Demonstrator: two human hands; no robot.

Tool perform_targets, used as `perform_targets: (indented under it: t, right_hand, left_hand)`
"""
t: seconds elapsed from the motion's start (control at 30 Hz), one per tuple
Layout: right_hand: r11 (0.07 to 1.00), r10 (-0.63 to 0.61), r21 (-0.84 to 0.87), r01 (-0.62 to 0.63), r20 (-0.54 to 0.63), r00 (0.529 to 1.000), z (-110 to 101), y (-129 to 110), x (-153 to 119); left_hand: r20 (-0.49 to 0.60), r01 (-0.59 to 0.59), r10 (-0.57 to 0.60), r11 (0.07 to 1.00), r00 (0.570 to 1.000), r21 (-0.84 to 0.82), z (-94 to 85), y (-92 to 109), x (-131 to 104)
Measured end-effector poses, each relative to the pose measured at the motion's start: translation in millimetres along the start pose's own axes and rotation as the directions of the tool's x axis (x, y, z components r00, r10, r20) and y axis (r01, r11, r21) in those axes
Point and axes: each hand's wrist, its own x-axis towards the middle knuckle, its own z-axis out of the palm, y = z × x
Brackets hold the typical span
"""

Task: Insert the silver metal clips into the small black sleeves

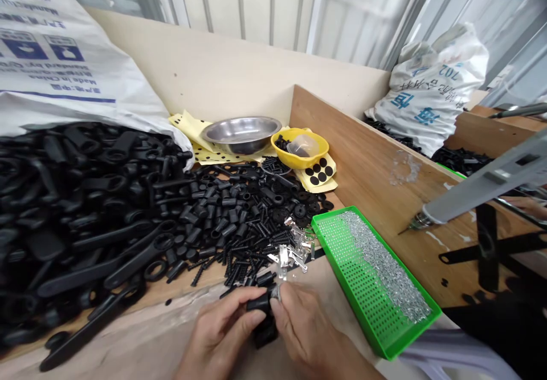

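1. Here's the black cylindrical part [257, 305], front and center at the near edge of the worktop, right between both hands!
2. The left hand [217, 331] has it, thumb and curled fingers closed down to its width.
3. The right hand [305, 326] meets it, fingertips pinched nearly together on a small greyish piece [274, 293] at its end; its exact shape is too blurred to call.
4. Just beyond lie shiny metal clips [284, 256], with black screws [233, 266] beside them.
5. Out right, the green tray [342, 280] carries small silvery pieces [387, 269].
6. Farther back, the yellow bowl [301, 160] sits beside the steel bowl [242, 132].
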Motion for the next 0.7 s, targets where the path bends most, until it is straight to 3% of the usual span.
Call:
perform_targets:
  t: [0.17,0.4,0.53,0.7]
  right_hand:
    - [0.994,0.072,-0.085,-0.07,0.017,0.997,-9.3,3.3,2.3]
    - [0.973,0.204,-0.113,-0.203,-0.009,0.979,-5.7,16.2,27.3]
    - [0.95,0.159,-0.277,-0.147,0.023,0.987,7.9,19.1,46.8]
    - [0.897,0.17,-0.425,-0.121,0.079,0.982,14.0,16.1,64.1]
  left_hand:
    - [-0.031,-0.171,0.18,0.967,0.983,0.187,5.9,-14.5,2.2]
    - [-0.016,-0.245,0.28,0.865,0.96,0.438,10.4,-26.8,2.7]
    - [-0.056,-0.22,0.278,0.854,0.959,0.472,3.1,-30.5,3.8]
    - [-0.186,-0.076,0.175,0.892,0.967,0.445,-10.9,-36.0,9.0]
